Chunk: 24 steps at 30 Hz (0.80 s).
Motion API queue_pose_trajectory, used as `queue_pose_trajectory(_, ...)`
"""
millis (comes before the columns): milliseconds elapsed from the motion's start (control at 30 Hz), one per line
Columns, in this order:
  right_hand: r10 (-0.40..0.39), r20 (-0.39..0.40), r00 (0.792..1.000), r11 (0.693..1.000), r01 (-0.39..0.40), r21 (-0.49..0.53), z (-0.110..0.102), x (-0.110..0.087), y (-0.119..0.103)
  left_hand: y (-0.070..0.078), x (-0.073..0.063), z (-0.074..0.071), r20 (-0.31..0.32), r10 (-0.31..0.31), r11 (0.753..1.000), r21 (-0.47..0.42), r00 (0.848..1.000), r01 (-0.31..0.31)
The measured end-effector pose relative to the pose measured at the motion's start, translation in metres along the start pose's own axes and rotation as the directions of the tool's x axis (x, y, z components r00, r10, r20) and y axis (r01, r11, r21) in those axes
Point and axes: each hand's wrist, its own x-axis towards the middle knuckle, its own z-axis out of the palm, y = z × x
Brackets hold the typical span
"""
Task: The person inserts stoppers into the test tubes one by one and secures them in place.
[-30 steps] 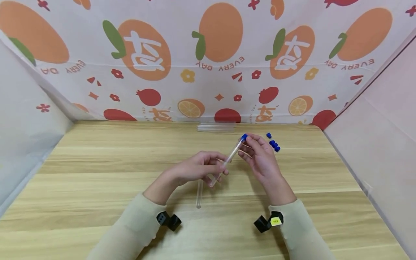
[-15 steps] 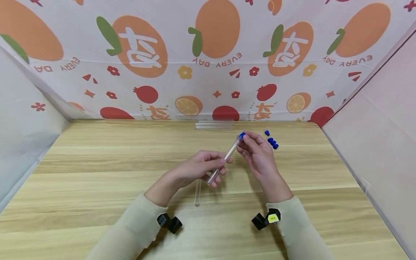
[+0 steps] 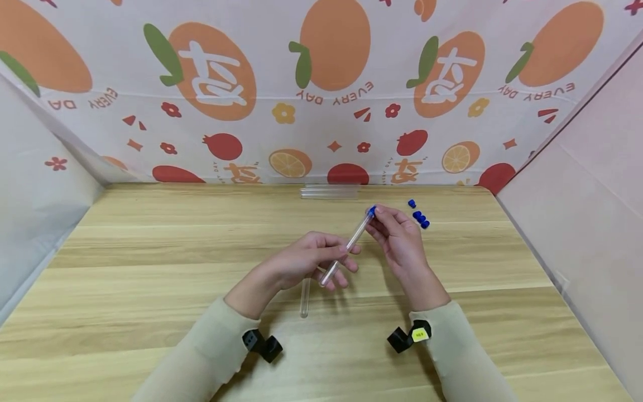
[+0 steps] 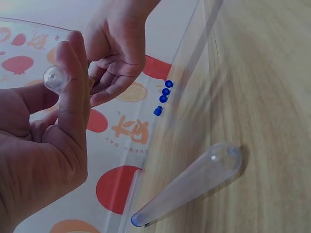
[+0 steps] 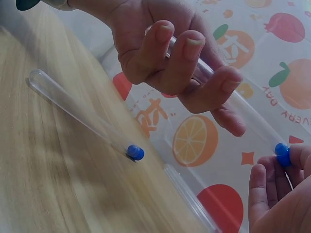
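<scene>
My left hand (image 3: 313, 257) pinches a clear test tube (image 3: 355, 235) between thumb and fingers, its rounded end slanting down toward me. At the tube's upper end sits a blue stopper (image 3: 372, 211), pinched by the thumb and fingers of my right hand (image 3: 399, 237). In the right wrist view the stopper (image 5: 282, 154) is at the tube's mouth. Beneath my left hand a second test tube (image 3: 304, 298) lies on the table, partly hidden in the head view; the right wrist view shows a blue stopper (image 5: 135, 152) on its far end.
Several clear tubes (image 3: 329, 192) lie side by side at the table's back edge, against the fruit-print cloth (image 3: 261, 134). To the right of my right hand lie several loose blue stoppers (image 3: 420, 218). Pale cloth walls (image 3: 577, 212) stand at both sides of the wooden table (image 3: 150, 279).
The held tube's lower end has shifted slightly left and the tube sits differently in my left fingers. My right hand stays on the stopper. The head view has tilted a little.
</scene>
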Motion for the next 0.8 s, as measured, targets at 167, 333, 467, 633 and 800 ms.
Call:
queue_pose_trajectory(167,0.011,-0.005,1.000,1.000,-0.011,-0.014,-0.003,0.000,0.005,-0.003,0.000,0.003,-0.030,-0.012,1.000,-0.015,0.999,0.011)
queue_pose_trajectory(333,-0.004,-0.030,1.000,0.999,0.002,-0.054,-0.005,-0.001,0.012,-0.006,0.000,0.008,-0.046,-0.017,1.000,-0.015,0.999,0.016)
queue_pose_trajectory(467,-0.026,-0.038,0.999,0.998,0.024,-0.064,-0.008,-0.001,0.016,-0.007,0.000,0.012,-0.047,-0.021,1.000,-0.022,0.999,0.020)
queue_pose_trajectory(633,-0.032,-0.024,0.999,0.996,0.029,-0.088,-0.011,-0.001,0.017,-0.009,0.000,0.016,-0.059,-0.029,0.999,-0.027,0.998,0.027)
queue_pose_trajectory(800,-0.024,-0.019,1.000,0.995,0.022,-0.099,-0.012,0.000,0.016,-0.010,0.000,0.016,-0.056,-0.034,0.999,-0.028,0.998,0.033)
